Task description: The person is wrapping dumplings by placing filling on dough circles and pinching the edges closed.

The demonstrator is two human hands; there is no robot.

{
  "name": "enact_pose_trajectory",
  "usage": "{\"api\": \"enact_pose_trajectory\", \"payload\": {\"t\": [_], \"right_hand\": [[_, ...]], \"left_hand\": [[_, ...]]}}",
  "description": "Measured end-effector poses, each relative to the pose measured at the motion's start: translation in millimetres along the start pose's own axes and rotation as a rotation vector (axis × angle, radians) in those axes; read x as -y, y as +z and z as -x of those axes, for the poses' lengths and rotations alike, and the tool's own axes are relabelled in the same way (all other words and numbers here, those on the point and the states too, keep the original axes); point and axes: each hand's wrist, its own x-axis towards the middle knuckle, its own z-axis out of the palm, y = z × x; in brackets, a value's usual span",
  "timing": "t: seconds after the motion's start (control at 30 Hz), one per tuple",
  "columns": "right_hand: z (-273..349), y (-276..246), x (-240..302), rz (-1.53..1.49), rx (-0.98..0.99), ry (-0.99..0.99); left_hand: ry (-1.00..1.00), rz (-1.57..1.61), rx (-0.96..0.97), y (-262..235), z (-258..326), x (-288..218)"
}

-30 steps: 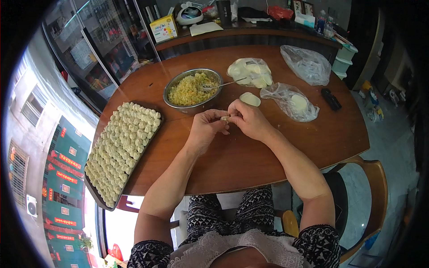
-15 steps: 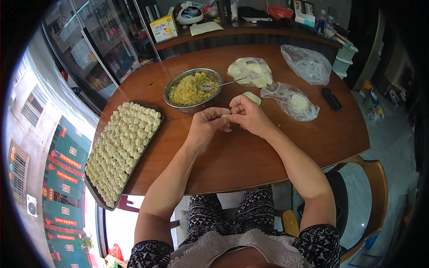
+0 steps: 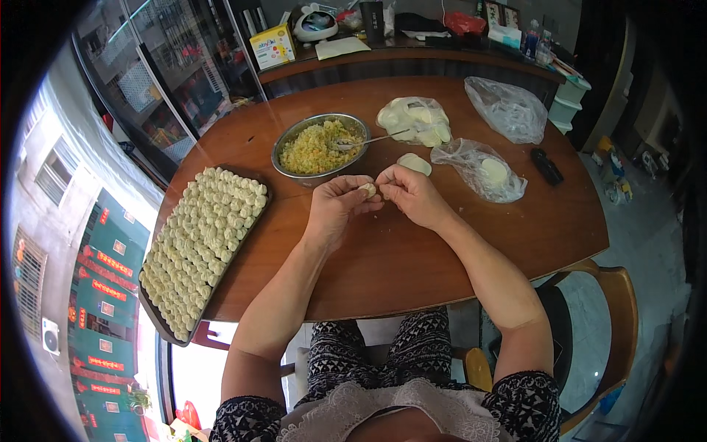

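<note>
A small pale dumpling (image 3: 367, 190) sits between the thumb and fingers of my left hand (image 3: 336, 204). My right hand (image 3: 414, 194) is closed in a pinch against the dumpling's right side; its fingertips partly hide that edge. Both hands are above the near middle of the table, just in front of a steel bowl (image 3: 294, 174) of chopped yellow-green filling (image 3: 317, 147). A metal spoon (image 3: 379, 138) rests in the filling, its handle pointing right. Beyond my right hand lie a few loose round wrappers (image 3: 415, 163).
On the left, a dark tray (image 3: 234, 245) bears rows of shaped dumplings (image 3: 202, 243). A clear bag of wrappers (image 3: 414, 120), another bag (image 3: 479, 168) with wrappers, a crumpled plastic bag (image 3: 507, 109) and a black object (image 3: 546, 166) lie on the wooden table (image 3: 412, 258). A chair (image 3: 622, 317) stands at right.
My fingertips have parted a little, and the dumpling now shows more fully in my left hand. The right hand has shifted slightly right. The view has moved very slightly.
</note>
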Motion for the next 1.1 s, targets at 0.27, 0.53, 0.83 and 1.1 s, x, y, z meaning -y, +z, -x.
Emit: {"api": "enact_pose_trajectory", "payload": {"t": [0.27, 0.53, 0.83, 1.1], "right_hand": [[-1, 2, -5, 0.082, 0.009, -0.034], [1, 2, -3, 0.117, 0.011, -0.045], [0, 2, -3, 0.078, 0.031, -0.035], [0, -4, -1, 0.170, -0.067, -0.110]], "left_hand": [[0.085, -0.160, -0.079, 4, 2, 7], [0.233, -0.541, -0.102, 1, -3, 15], [0.210, -0.508, -0.099, -2, -4, 18], [0.240, -0.563, -0.118, -4, -7, 21]]}}
